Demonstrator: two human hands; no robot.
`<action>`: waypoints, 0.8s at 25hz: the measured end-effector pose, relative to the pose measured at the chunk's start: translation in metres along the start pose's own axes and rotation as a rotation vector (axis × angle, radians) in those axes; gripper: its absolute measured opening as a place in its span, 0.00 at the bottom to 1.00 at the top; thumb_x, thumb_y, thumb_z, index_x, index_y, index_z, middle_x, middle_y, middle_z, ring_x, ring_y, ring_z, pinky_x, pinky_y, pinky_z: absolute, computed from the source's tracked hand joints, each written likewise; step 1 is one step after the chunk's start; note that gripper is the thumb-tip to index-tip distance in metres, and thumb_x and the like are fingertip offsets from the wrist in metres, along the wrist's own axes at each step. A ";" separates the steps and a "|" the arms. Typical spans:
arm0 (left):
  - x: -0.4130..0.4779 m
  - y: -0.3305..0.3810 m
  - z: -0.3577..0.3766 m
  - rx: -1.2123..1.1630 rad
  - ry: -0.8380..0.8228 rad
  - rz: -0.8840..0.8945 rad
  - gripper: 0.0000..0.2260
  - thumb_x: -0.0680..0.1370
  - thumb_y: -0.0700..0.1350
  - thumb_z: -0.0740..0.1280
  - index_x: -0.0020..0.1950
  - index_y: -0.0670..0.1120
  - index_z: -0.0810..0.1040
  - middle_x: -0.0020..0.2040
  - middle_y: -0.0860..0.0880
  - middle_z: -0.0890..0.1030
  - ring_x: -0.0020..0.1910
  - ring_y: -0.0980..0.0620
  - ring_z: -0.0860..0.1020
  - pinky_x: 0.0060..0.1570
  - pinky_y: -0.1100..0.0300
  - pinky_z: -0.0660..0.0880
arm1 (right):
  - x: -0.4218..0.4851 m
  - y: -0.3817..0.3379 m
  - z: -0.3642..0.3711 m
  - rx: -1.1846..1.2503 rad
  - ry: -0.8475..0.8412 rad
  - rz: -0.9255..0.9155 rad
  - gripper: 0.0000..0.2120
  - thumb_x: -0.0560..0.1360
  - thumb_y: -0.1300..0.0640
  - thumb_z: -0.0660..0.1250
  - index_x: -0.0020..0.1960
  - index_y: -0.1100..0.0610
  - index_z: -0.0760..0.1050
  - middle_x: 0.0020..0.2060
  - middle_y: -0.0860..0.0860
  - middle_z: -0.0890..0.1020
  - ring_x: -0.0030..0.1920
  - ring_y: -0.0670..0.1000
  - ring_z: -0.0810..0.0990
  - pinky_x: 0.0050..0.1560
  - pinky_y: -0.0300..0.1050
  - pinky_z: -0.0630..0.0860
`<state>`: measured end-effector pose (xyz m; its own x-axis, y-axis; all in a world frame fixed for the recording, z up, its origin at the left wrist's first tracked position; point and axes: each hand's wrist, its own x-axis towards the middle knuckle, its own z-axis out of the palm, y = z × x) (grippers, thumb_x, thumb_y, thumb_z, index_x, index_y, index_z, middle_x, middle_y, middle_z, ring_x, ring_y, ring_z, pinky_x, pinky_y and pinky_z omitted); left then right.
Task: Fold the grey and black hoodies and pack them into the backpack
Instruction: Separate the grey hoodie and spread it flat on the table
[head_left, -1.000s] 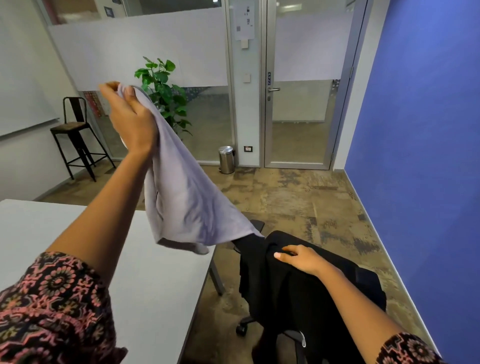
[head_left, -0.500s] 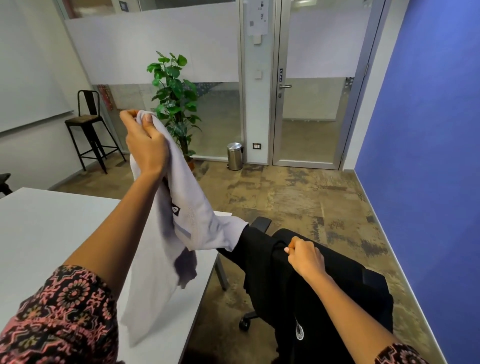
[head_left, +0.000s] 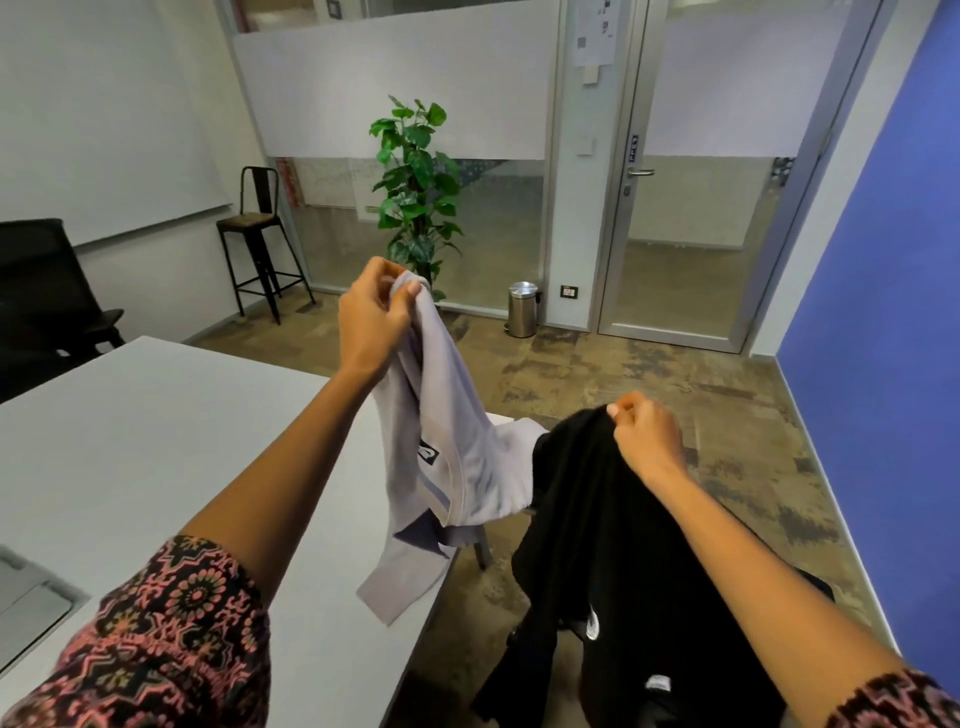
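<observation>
My left hand (head_left: 373, 317) pinches the top of the grey hoodie (head_left: 453, 447) and holds it up in the air above the table's right edge; the cloth hangs down with a small dark label showing. My right hand (head_left: 647, 439) is closed on the top of the black hoodie (head_left: 587, 561), lifting it off the chair at lower right; it hangs in folds with a white mark low down. The two hoodies touch in the middle. No backpack is in view.
A white table (head_left: 156, 441) fills the left. A black office chair (head_left: 47, 291) stands at far left, a tall black stool (head_left: 260, 234) and a potted plant (head_left: 415, 187) by the glass wall, a small steel bin (head_left: 522, 309) beside the glass door. A blue wall (head_left: 883, 312) runs along the right.
My left hand has come down and toward the middle with the grey hoodie. My right hand has closed on the black hoodie and raised it off the chair. The view has turned left.
</observation>
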<state>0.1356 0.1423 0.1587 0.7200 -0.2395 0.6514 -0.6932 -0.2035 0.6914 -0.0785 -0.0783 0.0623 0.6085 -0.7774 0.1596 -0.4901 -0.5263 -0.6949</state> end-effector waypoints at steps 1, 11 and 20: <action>-0.005 -0.002 -0.002 0.010 -0.030 -0.003 0.04 0.77 0.46 0.69 0.47 0.46 0.78 0.43 0.50 0.83 0.42 0.56 0.80 0.44 0.60 0.78 | 0.004 -0.018 -0.009 0.041 0.007 -0.042 0.11 0.81 0.53 0.61 0.55 0.58 0.78 0.50 0.57 0.82 0.53 0.59 0.79 0.47 0.46 0.71; -0.015 -0.012 -0.074 0.171 -0.012 -0.074 0.06 0.74 0.46 0.71 0.47 0.45 0.83 0.44 0.50 0.85 0.44 0.54 0.83 0.49 0.53 0.81 | 0.017 -0.235 -0.020 0.307 -0.030 -0.532 0.06 0.79 0.52 0.66 0.48 0.55 0.79 0.42 0.50 0.80 0.45 0.49 0.77 0.45 0.43 0.71; 0.035 -0.021 -0.187 0.332 0.147 -0.075 0.08 0.75 0.47 0.72 0.49 0.45 0.85 0.47 0.48 0.86 0.45 0.55 0.82 0.45 0.64 0.78 | -0.007 -0.385 0.046 0.481 -0.103 -0.619 0.06 0.76 0.53 0.69 0.49 0.55 0.82 0.43 0.50 0.82 0.46 0.49 0.80 0.50 0.45 0.78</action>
<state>0.1816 0.3159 0.2253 0.7497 -0.0781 0.6571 -0.5937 -0.5181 0.6157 0.1349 0.1458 0.2965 0.7486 -0.3439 0.5669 0.2659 -0.6276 -0.7317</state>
